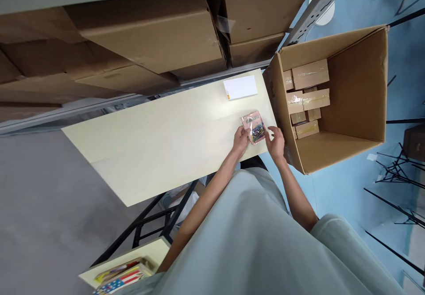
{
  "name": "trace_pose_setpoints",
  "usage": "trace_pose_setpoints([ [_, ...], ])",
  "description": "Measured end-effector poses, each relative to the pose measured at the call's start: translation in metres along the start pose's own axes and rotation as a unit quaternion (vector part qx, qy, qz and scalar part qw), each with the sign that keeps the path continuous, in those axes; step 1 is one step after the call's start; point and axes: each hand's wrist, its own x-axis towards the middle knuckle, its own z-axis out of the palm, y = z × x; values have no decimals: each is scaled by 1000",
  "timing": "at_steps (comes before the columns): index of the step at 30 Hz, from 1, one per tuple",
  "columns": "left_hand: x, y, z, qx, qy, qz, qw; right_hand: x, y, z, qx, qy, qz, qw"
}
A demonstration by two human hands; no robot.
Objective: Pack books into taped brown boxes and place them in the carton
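A small clear plastic packet (254, 126) with a pinkish card and dark, shiny contents is at the right end of the cream table (159, 140). My left hand (241, 140) pinches the packet by its left edge. On the other side, my right hand (275, 143) has its thumb and fingers apart. Its fingertips are close to the packet's right edge, and I cannot tell whether they touch it. Just beyond the packet lies a white card or flat box (240, 87) with a small orange mark at one corner.
A large open cardboard carton (352, 100) stands right of the table, with several small taped boxes (310, 74) inside. Shelving with big cardboard boxes (156, 34) runs along the far side. A lower surface at bottom left bears colourful printed items (124, 277).
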Motion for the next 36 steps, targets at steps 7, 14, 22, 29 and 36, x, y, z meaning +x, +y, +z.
trace_pose_setpoints([
  [7,6,-1,2,194,58,99,974,26,39,2,-37,8,125,991],
  [14,6,-2,10,219,37,78,972,32,38,-8,17,-2,139,990],
  [22,7,-3,20,257,127,38,957,34,40,-19,-21,-41,136,990],
  [29,6,-7,22,232,135,60,962,28,32,-17,1,-38,99,994],
  [36,-2,-9,25,265,129,64,953,24,19,-18,37,-23,110,993],
])
